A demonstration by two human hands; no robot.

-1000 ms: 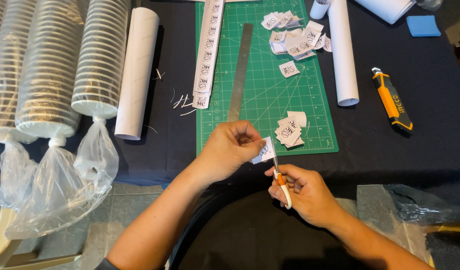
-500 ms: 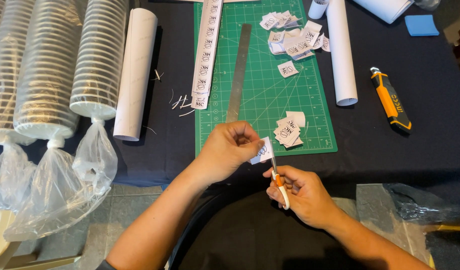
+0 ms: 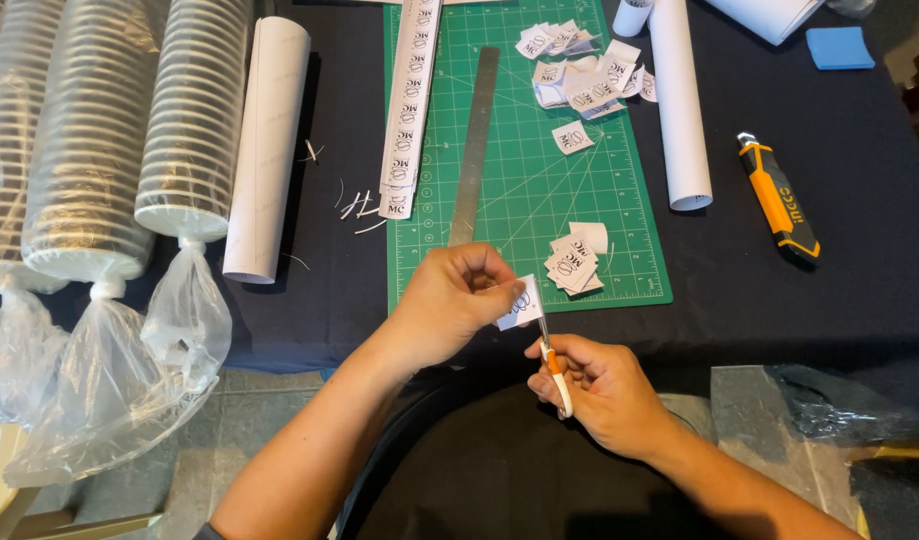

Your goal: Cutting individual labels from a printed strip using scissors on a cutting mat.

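Observation:
My left hand [image 3: 449,300] pinches a small white printed paper label [image 3: 522,302] at the near edge of the green cutting mat [image 3: 524,190]. My right hand [image 3: 599,390] grips small scissors with an orange and white handle [image 3: 555,372]; their blades point up against the label's right edge. A small pile of cut labels [image 3: 574,262] lies on the mat just beyond my hands. A larger heap of cut labels [image 3: 579,70] sits at the mat's far end.
A steel ruler [image 3: 476,140] and strips of uncut labels [image 3: 411,100] lie on the mat. White paper rolls [image 3: 679,110] [image 3: 264,150] flank it. An orange utility knife [image 3: 779,200] lies at right, a blue pad [image 3: 839,48] far right. Bagged stacks of cups [image 3: 99,140] fill the left.
Barely anything differs: both hands stay at the label with the scissors, and the view has drifted slightly.

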